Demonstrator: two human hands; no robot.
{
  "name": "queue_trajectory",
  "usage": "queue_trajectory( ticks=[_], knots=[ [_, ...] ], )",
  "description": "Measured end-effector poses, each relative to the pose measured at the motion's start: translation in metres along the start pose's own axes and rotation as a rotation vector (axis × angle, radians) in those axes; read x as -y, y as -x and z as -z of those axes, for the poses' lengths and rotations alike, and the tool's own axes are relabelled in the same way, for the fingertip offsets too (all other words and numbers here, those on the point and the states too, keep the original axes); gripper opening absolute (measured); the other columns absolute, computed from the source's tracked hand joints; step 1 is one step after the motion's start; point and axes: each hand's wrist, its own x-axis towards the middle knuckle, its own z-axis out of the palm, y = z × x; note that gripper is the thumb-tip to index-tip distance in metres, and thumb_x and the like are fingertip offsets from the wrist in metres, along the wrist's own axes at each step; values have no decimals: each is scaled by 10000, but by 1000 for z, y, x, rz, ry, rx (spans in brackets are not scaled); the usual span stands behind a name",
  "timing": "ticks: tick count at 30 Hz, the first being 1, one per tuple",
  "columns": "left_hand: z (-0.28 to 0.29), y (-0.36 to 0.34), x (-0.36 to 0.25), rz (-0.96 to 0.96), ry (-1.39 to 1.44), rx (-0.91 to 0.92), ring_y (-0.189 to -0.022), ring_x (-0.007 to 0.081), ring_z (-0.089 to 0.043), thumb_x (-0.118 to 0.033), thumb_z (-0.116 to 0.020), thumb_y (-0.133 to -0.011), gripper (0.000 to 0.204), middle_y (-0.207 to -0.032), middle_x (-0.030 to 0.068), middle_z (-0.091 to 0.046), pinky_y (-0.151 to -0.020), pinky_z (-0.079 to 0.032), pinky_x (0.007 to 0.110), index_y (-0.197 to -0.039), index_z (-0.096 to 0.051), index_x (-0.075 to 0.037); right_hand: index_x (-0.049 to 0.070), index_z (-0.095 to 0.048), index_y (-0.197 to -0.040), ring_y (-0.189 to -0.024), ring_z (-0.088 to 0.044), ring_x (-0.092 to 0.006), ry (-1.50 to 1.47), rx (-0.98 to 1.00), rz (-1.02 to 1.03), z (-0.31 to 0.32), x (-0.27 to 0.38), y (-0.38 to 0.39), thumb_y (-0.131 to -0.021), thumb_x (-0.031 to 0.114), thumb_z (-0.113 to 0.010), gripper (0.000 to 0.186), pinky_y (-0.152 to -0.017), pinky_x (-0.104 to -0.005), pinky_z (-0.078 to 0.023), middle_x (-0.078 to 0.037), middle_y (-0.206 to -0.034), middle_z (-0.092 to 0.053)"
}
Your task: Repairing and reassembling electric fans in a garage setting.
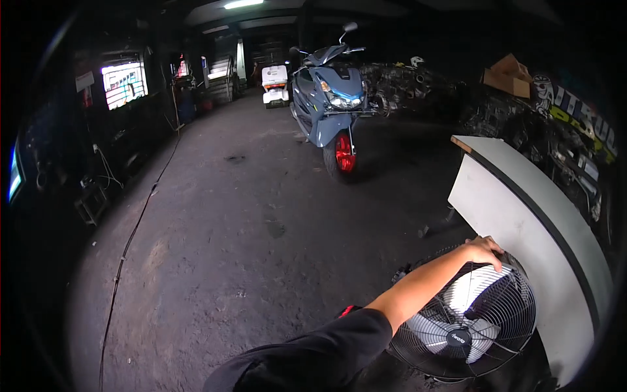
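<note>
My left hand (pixel 484 251) comes in on a bare forearm below a black sleeve. Its fingers curl over the upper rim of a large round fan (pixel 460 336), gripping the wire guard. Black wire rings cover the fan's pale, light-catching blades. The fan stands low by the floor, close beside a white panel-sided counter (pixel 516 209). Part of the fan's left side is hidden behind my forearm. A small red edge shows beside my sleeve; what it belongs to I cannot make out. My right hand is out of the picture.
A grey-blue scooter (pixel 333 98) with a red front wheel rim stands ahead. Behind it is a white box-backed vehicle (pixel 275 85). Dark machine parts (pixel 408 81) and an open cardboard box (pixel 509 77) line the right side. A cable (pixel 140 219) runs along the dark floor at left.
</note>
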Motion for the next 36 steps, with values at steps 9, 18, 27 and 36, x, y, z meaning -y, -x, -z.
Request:
queue_trajectory(
  ticks=[9, 18, 27, 36],
  knots=[
    [-3, 7, -48, -87, 15, 37, -1260, 299, -381, -457, -744, -576, 706, -1346, 90, -449, -1074, -254, 447, -1217, -589, -204, 36, -653, -981, -942, -616, -283, 750, 3, 256, 64, -43, -30, -858, 240, -474, 298, -814, -350, -479, -150, -971, -653],
    [58, -24, 53, -244, 169, 30, -1262, 289, -371, -244, -652, -652, 670, -1315, 190, -449, -1063, -250, 356, -1244, -511, 36, 63, -678, -856, -717, -652, -235, 853, -163, -197, -23, -42, -55, -805, 230, -568, 206, -586, -381, -508, -101, -797, -668],
    [15, -36, 29, -287, 250, 212, -1239, 284, -398, -251, -612, -682, 679, -1302, 181, -465, -1053, -262, 350, -1266, -471, 66, 44, -573, -822, -508, -453, -116, -697, -167, -670, 28, -68, -41, -883, 170, -518, 150, -409, -238, -385, -55, -690, -550],
    [26, -56, 56, -295, 213, 204, -1240, 279, -398, -242, -573, -719, 658, -1320, 186, -455, -1061, -243, 350, -1282, -446, 74, 168, -680, -923, -851, -639, -345, 1195, -198, -5, 5, -45, -33, -763, 180, -555, 204, -698, -441, -518, -138, -855, -667]
  ],
)
